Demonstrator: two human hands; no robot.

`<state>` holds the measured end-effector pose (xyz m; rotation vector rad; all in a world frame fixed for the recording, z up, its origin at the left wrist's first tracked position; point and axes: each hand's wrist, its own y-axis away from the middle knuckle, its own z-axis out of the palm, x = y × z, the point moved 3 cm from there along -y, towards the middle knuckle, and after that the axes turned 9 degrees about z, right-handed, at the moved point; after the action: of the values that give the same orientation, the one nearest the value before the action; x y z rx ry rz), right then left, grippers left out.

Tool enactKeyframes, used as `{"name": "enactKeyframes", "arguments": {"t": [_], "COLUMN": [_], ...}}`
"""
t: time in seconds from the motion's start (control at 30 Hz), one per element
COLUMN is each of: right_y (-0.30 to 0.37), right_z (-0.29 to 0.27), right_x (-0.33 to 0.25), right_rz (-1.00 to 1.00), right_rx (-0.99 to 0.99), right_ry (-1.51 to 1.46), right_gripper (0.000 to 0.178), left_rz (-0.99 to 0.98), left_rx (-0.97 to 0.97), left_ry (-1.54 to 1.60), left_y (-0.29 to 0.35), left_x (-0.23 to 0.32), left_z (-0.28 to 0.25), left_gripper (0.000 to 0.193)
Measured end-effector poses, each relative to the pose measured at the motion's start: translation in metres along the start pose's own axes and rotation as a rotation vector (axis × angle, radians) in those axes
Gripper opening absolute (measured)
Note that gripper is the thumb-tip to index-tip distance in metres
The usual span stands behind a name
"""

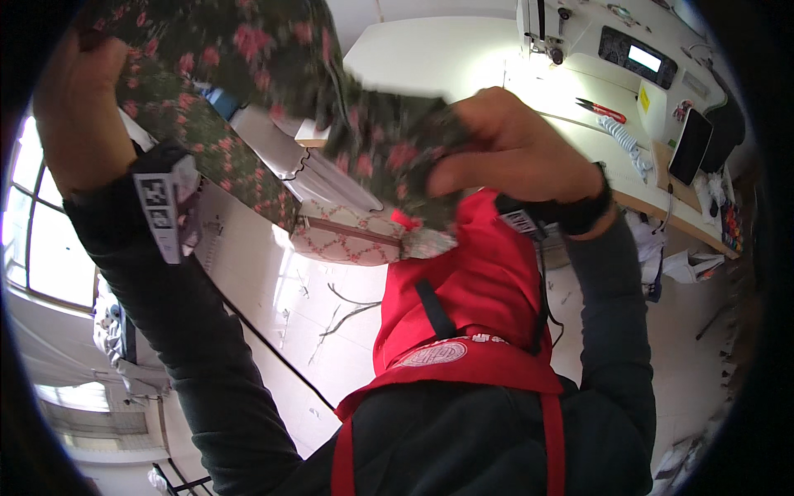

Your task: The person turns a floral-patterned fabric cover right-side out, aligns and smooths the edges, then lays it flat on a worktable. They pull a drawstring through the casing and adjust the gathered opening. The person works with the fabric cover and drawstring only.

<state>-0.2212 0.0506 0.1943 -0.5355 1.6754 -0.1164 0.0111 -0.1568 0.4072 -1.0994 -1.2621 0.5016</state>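
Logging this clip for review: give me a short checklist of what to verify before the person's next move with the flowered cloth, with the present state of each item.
1. Left hand grips the dark flowered cloth at its upper left end: ok.
2. Right hand pinches the cloth's other end with closed fingers: ok.
3. Cloth is lifted off the white worktable, stretched between both hands: ok.
4. Cloth hangs flat, without folds: not ok, it is bunched near the right hand and blurred.
5. Red-handled snips lie on the table apart from both hands: ok.
6. Sewing machine needle area unobstructed: cannot tell, too small at the rim.
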Motion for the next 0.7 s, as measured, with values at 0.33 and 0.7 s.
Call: {"name": "enactKeyframes", "arguments": {"t": [0.33,0.7], "right_y": [0.087,0.094], "right_z": [-0.014,0.060], "right_x": [0.014,0.037], "right_rz": [0.333,0.436], "right_rx": [-0.111,0.712], "right_ry": [0.029,0.054], "right_gripper": [0.039,0.028], "left_rz": [0.075,-0.586], "left_rx": [-0.059,-0.050], "left_ry": [-0.010,0.538], "left_y": [0.084,0.252], "left_x": [-0.007,-0.027], "left_z": [0.083,0.140], "left_gripper": [0.022,0.013]}}
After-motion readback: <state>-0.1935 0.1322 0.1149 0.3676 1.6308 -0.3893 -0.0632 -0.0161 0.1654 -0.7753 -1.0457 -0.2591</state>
